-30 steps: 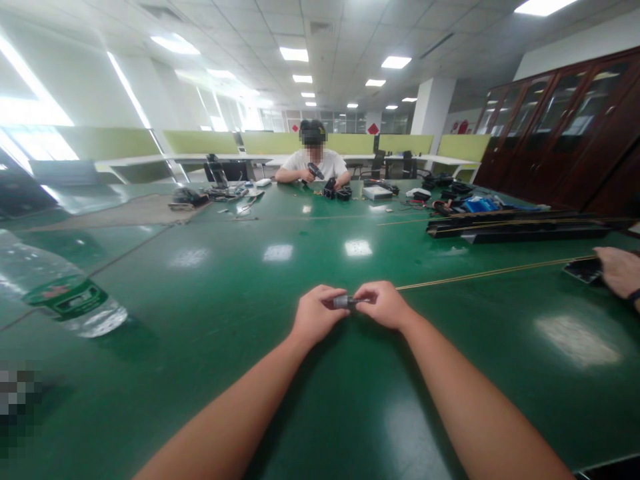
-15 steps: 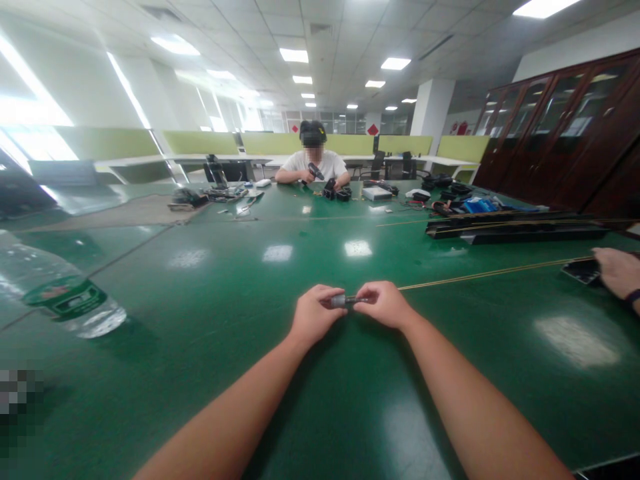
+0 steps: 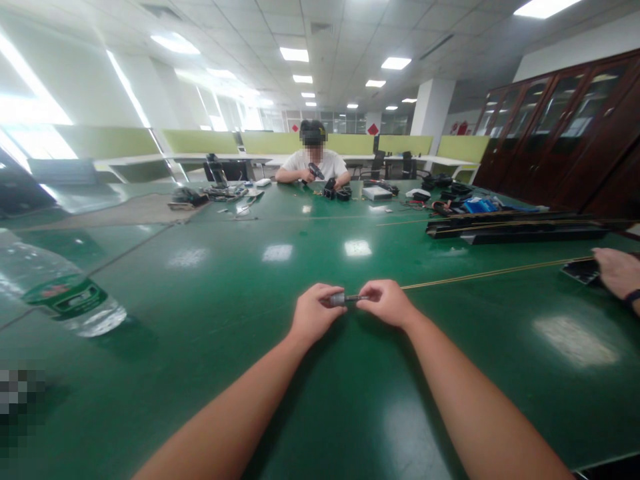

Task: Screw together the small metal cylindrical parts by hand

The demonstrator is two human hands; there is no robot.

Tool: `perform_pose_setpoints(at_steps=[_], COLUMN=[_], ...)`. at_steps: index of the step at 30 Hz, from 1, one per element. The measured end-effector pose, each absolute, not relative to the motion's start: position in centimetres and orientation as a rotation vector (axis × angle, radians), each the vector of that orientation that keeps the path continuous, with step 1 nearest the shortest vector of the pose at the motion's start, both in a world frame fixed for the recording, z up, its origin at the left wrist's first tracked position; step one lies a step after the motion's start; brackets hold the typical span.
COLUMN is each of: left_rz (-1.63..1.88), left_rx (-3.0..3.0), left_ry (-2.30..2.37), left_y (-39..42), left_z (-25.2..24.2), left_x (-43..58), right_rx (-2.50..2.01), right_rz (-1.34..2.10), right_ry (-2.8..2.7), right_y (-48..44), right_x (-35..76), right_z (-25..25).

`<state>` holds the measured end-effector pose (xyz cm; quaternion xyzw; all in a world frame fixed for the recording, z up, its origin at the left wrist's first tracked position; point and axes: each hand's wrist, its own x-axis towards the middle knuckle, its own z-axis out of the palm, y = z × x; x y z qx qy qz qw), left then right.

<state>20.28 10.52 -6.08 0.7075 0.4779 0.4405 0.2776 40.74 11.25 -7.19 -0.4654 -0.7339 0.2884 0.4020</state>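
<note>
Fingers of our left hand [image 3: 314, 313] pinch a small grey cylinder [image 3: 337, 300], and those of our right hand [image 3: 387, 302] close on its thin dark shaft [image 3: 352, 298]. Its long axis runs left to right, almost level, with the shaft pointing right. We hold it at the near middle of the green surface [image 3: 225, 293], well right of a clear bottle [image 3: 70, 297]; yellow rods [image 3: 500, 272] stretch rightward beyond our right hand.

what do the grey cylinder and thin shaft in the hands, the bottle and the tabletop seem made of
Grey cylinder: fairly dull grey, plastic or metal; too small to tell.
Thin shaft: perhaps metal, judging by its slim, straight, dark look.
Bottle: likely clear plastic, glossy, see-through with bright highlights.
Tabletop: smooth green surface, material unclear, glossy enough to mirror the ceiling lights.
</note>
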Motion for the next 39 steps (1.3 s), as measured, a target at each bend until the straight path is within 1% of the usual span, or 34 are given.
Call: perform_pose_setpoints(at_steps=[21, 27, 32, 39], left_rz=[1.196, 1.251, 1.251, 1.301], left_rx=[1.864, 1.832, 1.684, 1.393], left_ry=[1.271, 1.262, 1.359, 1.225], left_y=[10.9, 10.5, 10.8, 11.5], left_z=[-6.6, -6.0, -6.0, -6.7], left_x=[20.0, 20.1, 19.9, 19.7], right_rx=[-1.204, -1.147, -1.211, -1.343], right_rz=[0.743, 0.945, 1.012, 0.958], right_ry=[-1.829, -1.63, -1.635, -1.744], right_y=[11.2, 11.4, 11.9, 12.1], right_x=[41.2, 41.4, 41.7, 41.4], right_z=[-6.8, -6.7, -6.8, -6.9])
